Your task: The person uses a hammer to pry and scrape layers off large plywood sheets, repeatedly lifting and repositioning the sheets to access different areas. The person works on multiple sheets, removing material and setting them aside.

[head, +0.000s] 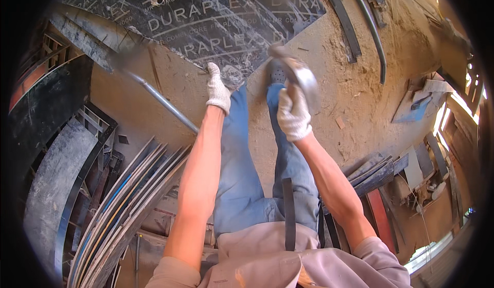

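Observation:
A black film-faced plywood sheet (216, 21) with pale printed writing and white scuffs lies before me, one corner pointing towards my legs. My left hand (218, 89), in a white knitted glove, grips the sheet near that corner. Its thumb lies along the edge and the other fingers are hidden. In my gloved right hand (294, 114) is a hammer-like hand tool (303, 75) with a shiny metal part, blurred by motion. The tool is over my shoe, just right of the sheet's corner; whether it touches the sheet I cannot tell.
A metal pipe (166, 104) slants across the dusty ground on the left. Several plywood panels (127, 210) stand stacked at lower left, near a black panel (50, 95). Dark strips (341, 21) and a bent pipe (372, 29) lie at upper right. Scrap boards (374, 172) are piled on the right.

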Available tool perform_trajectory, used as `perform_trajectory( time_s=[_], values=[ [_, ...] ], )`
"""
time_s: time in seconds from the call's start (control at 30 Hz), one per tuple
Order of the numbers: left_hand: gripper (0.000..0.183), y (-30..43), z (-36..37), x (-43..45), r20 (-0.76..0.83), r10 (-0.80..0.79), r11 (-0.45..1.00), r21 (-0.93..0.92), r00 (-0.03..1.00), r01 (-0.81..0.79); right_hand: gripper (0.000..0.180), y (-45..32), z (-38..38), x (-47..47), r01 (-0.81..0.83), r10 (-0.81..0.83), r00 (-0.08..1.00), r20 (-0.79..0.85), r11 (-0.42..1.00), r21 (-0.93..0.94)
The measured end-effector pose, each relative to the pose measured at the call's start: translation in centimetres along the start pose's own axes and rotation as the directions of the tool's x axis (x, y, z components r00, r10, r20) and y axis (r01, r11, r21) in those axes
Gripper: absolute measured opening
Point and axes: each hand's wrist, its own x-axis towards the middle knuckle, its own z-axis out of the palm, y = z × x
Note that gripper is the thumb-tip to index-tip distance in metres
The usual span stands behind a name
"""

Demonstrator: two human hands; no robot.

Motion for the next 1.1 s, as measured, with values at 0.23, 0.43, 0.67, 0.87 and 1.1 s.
perform_trajectory(
  time_s=[0.23,0.43,0.67,0.87,1.1],
  values=[
    [0.087,0.4,0.6,-1.0,-0.093,-0.037,0.999,0.001,0.995,0.037,0.021,2.6,-0.2,-0.1,0.188,-0.184,0.982,-0.040,0.967,0.169],
    [0.086,-0.5,0.5,-0.1,-0.068,0.033,0.999,0.005,0.997,-0.033,0.027,4.0,-0.2,-1.2,-0.101,0.211,0.928,0.308,0.935,-0.339],
    [0.085,-0.9,0.1,-0.5,-0.035,0.072,0.997,0.020,0.997,-0.071,0.028,2.8,-0.9,-0.7,-0.159,0.239,0.940,0.242,0.939,-0.306],
    [0.069,-1.1,0.0,0.5,0.065,0.064,0.987,-0.154,0.996,-0.054,0.025,0.9,-7.0,1.5,-0.072,0.066,0.997,-0.050,0.988,-0.133],
    [0.065,-1.6,0.3,0.7,-0.069,0.099,0.978,-0.178,0.993,-0.110,0.023,1.6,-10.6,8.2,0.284,-0.312,0.906,-0.286,0.949,-0.138]
  ],
)
